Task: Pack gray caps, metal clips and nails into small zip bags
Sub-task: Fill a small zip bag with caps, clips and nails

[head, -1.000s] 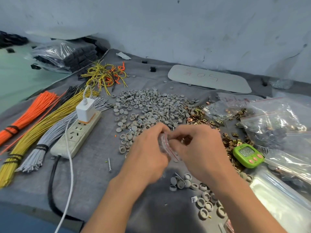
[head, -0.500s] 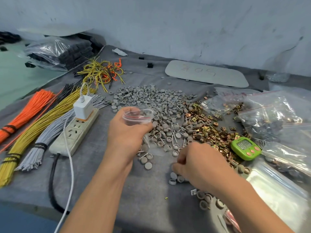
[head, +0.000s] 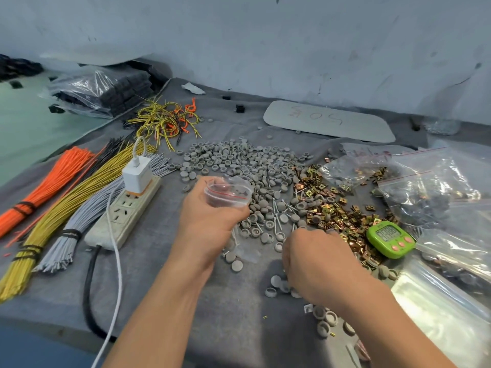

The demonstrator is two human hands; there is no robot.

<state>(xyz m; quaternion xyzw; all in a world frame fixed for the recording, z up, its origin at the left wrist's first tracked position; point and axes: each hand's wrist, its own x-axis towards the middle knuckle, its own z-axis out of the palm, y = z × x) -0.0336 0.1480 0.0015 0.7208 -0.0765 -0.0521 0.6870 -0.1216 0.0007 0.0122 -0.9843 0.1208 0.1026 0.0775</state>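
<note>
Head view: the left hand [head: 212, 217] grips one small zip bag [head: 229, 193], mouth open, held above the cloth. The right hand [head: 317, 260] lies knuckles-up on the table; whether it pinches anything, I cannot tell. Gray caps [head: 239, 160] and metal clips [head: 328, 208] lie uncountable, several nails [head: 277, 212] between them, one green timer [head: 389, 237] beside

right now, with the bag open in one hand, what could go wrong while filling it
1. The left hand alone holds the small zip bag, so its soft mouth may sag and parts may miss.
2. Gray caps, nails and metal clips overlap near the right hand, so a grab may pick the wrong mix.
3. Nail tips may pierce the thin bag.
</note>
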